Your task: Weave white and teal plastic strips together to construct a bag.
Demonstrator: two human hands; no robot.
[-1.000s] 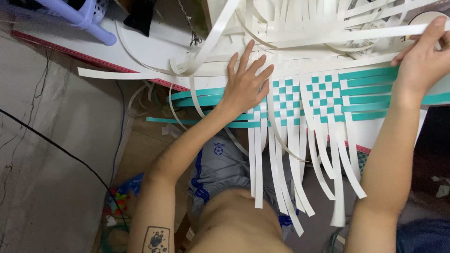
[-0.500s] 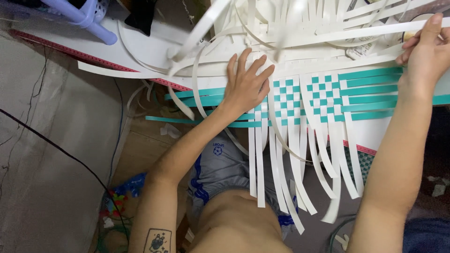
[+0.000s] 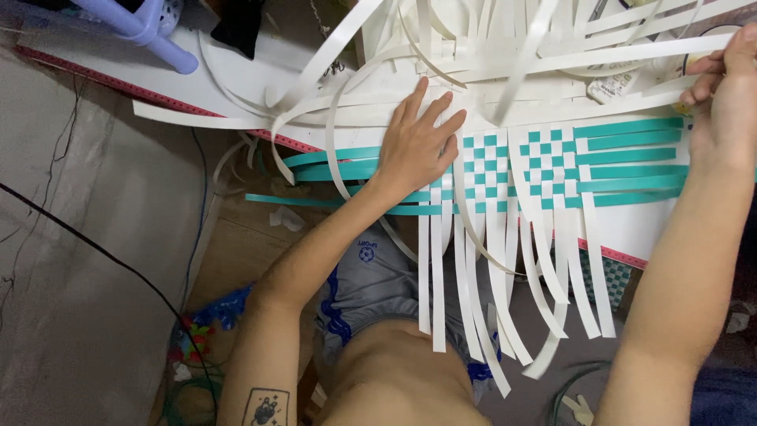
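Single head-worn view, looking steeply down from close above; woven strip mat at centre-right, floor at left, own torso near.

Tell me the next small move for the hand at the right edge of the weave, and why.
Probably draw the white strip pinched by the right hand down snug against the top teal row. The left hand lies flat on the checkered weave, pinning it, while that strip sits loose above the woven rows and the white strips above it lie tangled.
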